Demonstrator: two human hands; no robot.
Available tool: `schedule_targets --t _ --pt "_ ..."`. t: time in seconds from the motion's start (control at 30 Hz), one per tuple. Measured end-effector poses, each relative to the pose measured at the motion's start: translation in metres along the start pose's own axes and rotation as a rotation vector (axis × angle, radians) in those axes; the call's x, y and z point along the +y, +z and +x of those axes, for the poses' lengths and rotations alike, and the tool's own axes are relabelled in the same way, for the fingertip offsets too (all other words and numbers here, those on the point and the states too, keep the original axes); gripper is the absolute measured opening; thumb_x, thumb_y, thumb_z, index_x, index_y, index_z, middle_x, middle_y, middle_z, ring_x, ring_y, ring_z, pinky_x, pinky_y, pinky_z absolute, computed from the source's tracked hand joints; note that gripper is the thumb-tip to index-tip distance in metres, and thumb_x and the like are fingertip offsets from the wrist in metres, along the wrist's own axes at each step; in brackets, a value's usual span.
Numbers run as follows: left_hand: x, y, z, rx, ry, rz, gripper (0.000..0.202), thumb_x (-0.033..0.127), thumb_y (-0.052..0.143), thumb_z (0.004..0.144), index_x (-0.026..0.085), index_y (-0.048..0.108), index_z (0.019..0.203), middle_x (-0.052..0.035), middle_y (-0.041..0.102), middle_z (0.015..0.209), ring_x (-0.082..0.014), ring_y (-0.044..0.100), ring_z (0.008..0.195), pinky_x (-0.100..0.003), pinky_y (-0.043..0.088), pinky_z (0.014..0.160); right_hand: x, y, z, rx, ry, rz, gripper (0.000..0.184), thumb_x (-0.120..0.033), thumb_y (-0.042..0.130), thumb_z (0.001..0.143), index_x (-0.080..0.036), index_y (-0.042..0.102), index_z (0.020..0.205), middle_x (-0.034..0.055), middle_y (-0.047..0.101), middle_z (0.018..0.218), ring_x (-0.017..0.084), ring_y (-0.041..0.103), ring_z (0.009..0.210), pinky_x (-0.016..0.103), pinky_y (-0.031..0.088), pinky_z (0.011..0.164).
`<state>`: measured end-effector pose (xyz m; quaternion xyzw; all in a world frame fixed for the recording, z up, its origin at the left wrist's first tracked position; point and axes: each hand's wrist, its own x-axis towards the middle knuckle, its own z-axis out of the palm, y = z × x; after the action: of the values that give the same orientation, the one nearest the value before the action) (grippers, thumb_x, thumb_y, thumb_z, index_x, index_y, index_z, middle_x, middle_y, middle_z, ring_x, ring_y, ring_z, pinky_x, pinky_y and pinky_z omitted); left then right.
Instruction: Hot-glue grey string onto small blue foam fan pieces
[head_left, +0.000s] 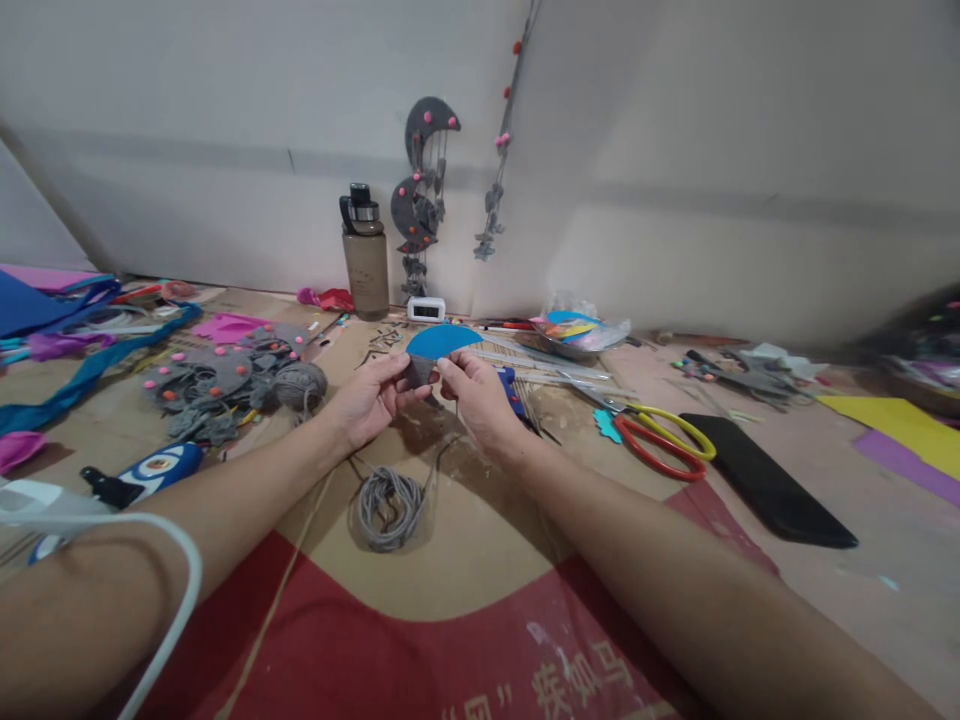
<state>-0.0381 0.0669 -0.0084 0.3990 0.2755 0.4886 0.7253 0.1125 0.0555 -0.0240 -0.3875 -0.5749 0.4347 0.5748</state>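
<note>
My left hand (373,402) pinches a small piece of dark grey felt (420,371) above the cardboard. At the felt's right edge, my right hand (478,403) has its thumb and fingertips pressed together on a grey yarn strand. What exactly lies between those fingertips is mostly hidden. Below both hands rests a loose coil of grey yarn (388,510), with strands leading up toward the hands. A blue rounded sheet (450,340) lies just behind the felt.
Red-and-yellow-handled scissors (664,440) and a black phone-like slab (772,480) lie right. To the left are a yarn ball (300,387), grey felt decorations (217,375) and a blue-and-white bottle (157,470). A drinking bottle (366,260) and small clock (427,309) stand by the wall.
</note>
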Motion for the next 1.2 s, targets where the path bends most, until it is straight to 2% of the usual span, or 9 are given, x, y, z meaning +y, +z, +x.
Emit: schedule_targets --t 0.23,0.37,0.47,0.57,0.63,0.7,0.87,1.07,1.2 --pt "0.000 -0.001 0.002 -0.022 -0.013 0.034 0.014 0.015 0.052 0.082 0.010 0.061 0.092 -0.0098 0.069 0.087 -0.0143 0.067 0.075 -0.018 0.057 0.060 -0.002 0.005 -0.003 -0.010 0.025 0.084 0.021 -0.040 0.053 0.077 -0.019 0.051 0.075 -0.0033 0.053 0.069 0.008 0.041 0.055 0.021 0.033 0.052" --pt "-0.005 0.003 0.002 0.046 0.014 0.132 0.014 0.020 0.060 0.077 0.012 0.058 0.089 -0.0074 0.067 0.084 -0.0120 0.065 0.069 -0.018 0.055 0.054 -0.001 0.005 -0.001 0.127 0.018 0.055 0.020 -0.038 0.051 0.078 -0.019 0.051 0.074 -0.0033 0.052 0.067 0.008 0.043 0.057 0.021 0.035 0.053" --pt "-0.008 0.006 -0.002 0.197 0.158 0.365 0.024 0.029 0.068 0.071 0.016 0.053 0.085 -0.0023 0.063 0.078 -0.0110 0.060 0.061 -0.022 0.052 0.049 -0.002 0.004 0.000 0.271 0.025 -0.004 0.020 -0.038 0.050 0.078 -0.018 0.052 0.076 -0.0029 0.052 0.067 0.009 0.044 0.058 0.022 0.037 0.057" --pt "-0.009 0.007 -0.008 0.369 0.424 0.809 0.027 0.037 0.068 0.068 0.017 0.051 0.074 0.0006 0.056 0.068 -0.0107 0.054 0.059 -0.023 0.047 0.053 -0.005 0.004 -0.001 0.347 0.008 -0.095 0.020 -0.036 0.049 0.078 -0.016 0.054 0.077 -0.0006 0.055 0.071 0.010 0.048 0.063 0.024 0.040 0.064" --pt "-0.010 0.008 -0.011 0.369 0.568 1.051 0.027 0.040 0.067 0.069 0.017 0.053 0.073 0.0000 0.056 0.069 -0.0118 0.054 0.063 -0.025 0.046 0.060 -0.007 0.004 -0.003 0.350 -0.012 -0.153 0.020 -0.034 0.049 0.078 -0.016 0.055 0.078 0.0005 0.057 0.073 0.011 0.049 0.065 0.025 0.040 0.066" --pt "-0.013 0.009 -0.013 0.303 0.598 1.161 0.028 0.040 0.067 0.069 0.017 0.056 0.081 -0.0017 0.059 0.077 -0.0136 0.055 0.069 -0.027 0.046 0.064 -0.010 0.006 -0.006 0.315 -0.044 -0.202 0.018 -0.033 0.048 0.078 -0.016 0.056 0.076 0.0000 0.056 0.072 0.011 0.049 0.065 0.025 0.039 0.065" --pt "-0.020 0.007 -0.009 0.259 0.583 1.112 0.033 0.034 0.066 0.069 0.017 0.054 0.094 -0.0060 0.060 0.093 -0.0170 0.058 0.082 -0.028 0.047 0.064 -0.016 0.012 -0.015 0.199 -0.110 -0.287 0.016 -0.030 0.049 0.078 -0.018 0.055 0.070 -0.0022 0.054 0.064 0.012 0.047 0.061 0.024 0.037 0.061" --pt "-0.015 0.009 -0.008 0.242 0.514 1.007 0.016 0.026 0.059 0.073 0.017 0.055 0.086 -0.0037 0.062 0.084 -0.0148 0.059 0.076 -0.029 0.048 0.070 -0.013 0.014 -0.017 0.146 -0.138 -0.318 0.017 -0.029 0.049 0.080 -0.017 0.062 0.080 0.0018 0.063 0.079 0.014 0.054 0.074 0.027 0.041 0.071" --pt "-0.012 0.013 -0.011 0.309 0.418 0.970 0.014 0.029 0.057 0.074 0.017 0.058 0.080 -0.0030 0.063 0.077 -0.0146 0.058 0.068 -0.026 0.045 0.059 -0.012 0.014 -0.017 0.109 -0.181 -0.350 0.019 -0.027 0.047 0.082 -0.018 0.063 0.087 0.0041 0.064 0.088 0.015 0.056 0.083 0.029 0.042 0.079"
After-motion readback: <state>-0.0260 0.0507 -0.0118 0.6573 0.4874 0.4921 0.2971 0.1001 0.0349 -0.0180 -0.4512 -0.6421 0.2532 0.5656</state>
